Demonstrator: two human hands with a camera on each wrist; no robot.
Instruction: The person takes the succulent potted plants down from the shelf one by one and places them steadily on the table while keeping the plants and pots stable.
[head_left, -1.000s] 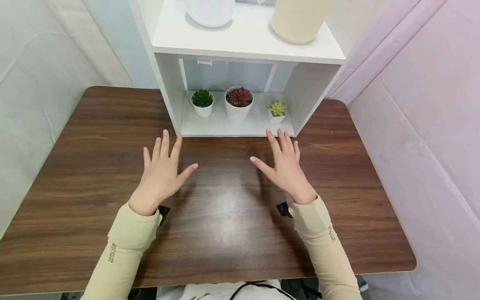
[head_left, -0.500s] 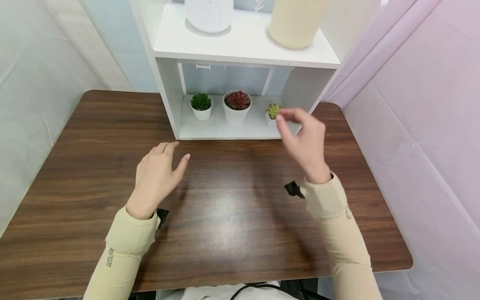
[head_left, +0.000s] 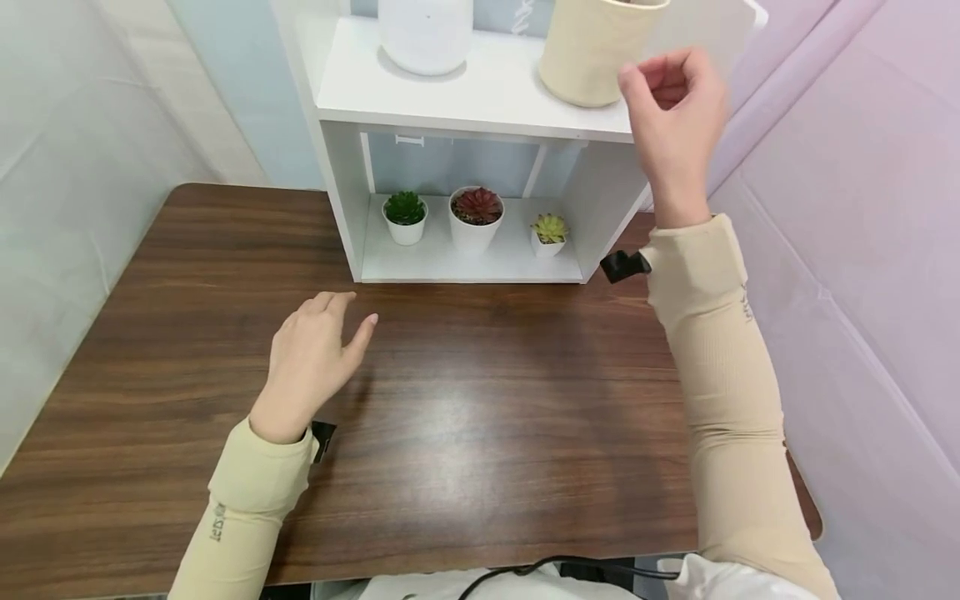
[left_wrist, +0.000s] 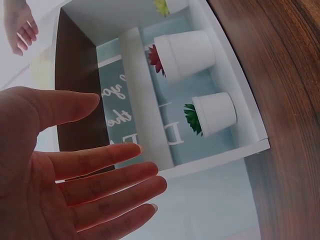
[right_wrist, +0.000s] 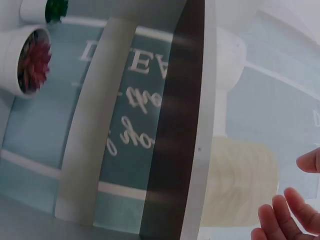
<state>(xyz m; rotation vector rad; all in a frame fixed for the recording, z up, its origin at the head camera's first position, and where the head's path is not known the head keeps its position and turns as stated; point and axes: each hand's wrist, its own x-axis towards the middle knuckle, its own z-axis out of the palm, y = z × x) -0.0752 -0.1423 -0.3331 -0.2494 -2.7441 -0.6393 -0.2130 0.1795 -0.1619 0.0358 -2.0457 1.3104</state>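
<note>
My right hand (head_left: 681, 137) is raised at the right end of the white shelf unit (head_left: 472, 118), beside a cream cylindrical container (head_left: 585, 58) on the upper shelf. Its fingers are loosely curved with nothing between them. In the right wrist view, the fingers (right_wrist: 282, 217) and thumb stand apart, close by that container's upper end. My left hand (head_left: 306, 367) hovers over the brown table, in front of the unit's lower left corner. Seen from the left wrist, its palm is bare, with the fingers (left_wrist: 110, 185) relaxed and the thumb spread away.
A rounded white vessel (head_left: 425, 37) shares the upper shelf. Three potted succulents stand below: green (head_left: 406, 218), dark red (head_left: 476, 218) and yellow-green (head_left: 549, 233). White lettering (right_wrist: 141, 100) marks the unit's back. The wooden table (head_left: 465, 400) extends in front.
My right hand has risen from over the table, past the yellow-green succulent, up to the cream container's side. The left hand's fingers have relaxed from a wide spread, with little movement otherwise.
</note>
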